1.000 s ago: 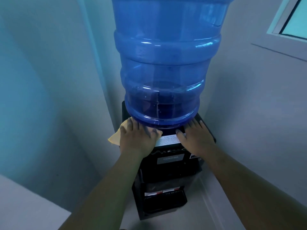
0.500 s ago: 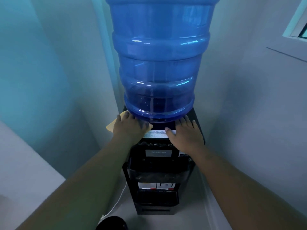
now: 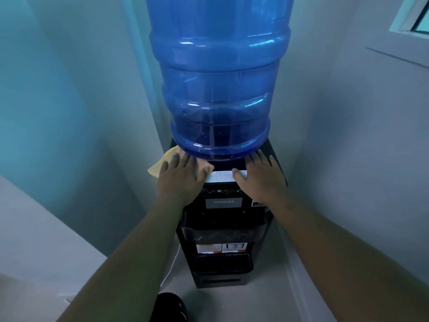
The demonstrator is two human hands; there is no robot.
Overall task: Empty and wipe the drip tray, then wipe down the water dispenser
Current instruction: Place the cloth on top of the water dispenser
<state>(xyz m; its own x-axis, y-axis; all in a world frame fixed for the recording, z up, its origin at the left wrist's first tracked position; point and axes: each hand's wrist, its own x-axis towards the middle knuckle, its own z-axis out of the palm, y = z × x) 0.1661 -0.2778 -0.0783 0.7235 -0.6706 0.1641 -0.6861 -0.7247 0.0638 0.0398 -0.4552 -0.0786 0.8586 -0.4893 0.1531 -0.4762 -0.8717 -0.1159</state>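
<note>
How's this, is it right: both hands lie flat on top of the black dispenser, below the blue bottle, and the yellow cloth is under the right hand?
One slip: the head view shows the yellow cloth under the left hand, not the right hand. Otherwise yes, both hands lie flat on top of the black dispenser, below the blue bottle.

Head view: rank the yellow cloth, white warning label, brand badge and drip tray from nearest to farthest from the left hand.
1. yellow cloth, under the left hand, touching it.
2. white warning label, just right of the thumb, on the dispenser top.
3. brand badge, lower, on the front face.
4. drip tray, far down near the dispenser's base.
</note>
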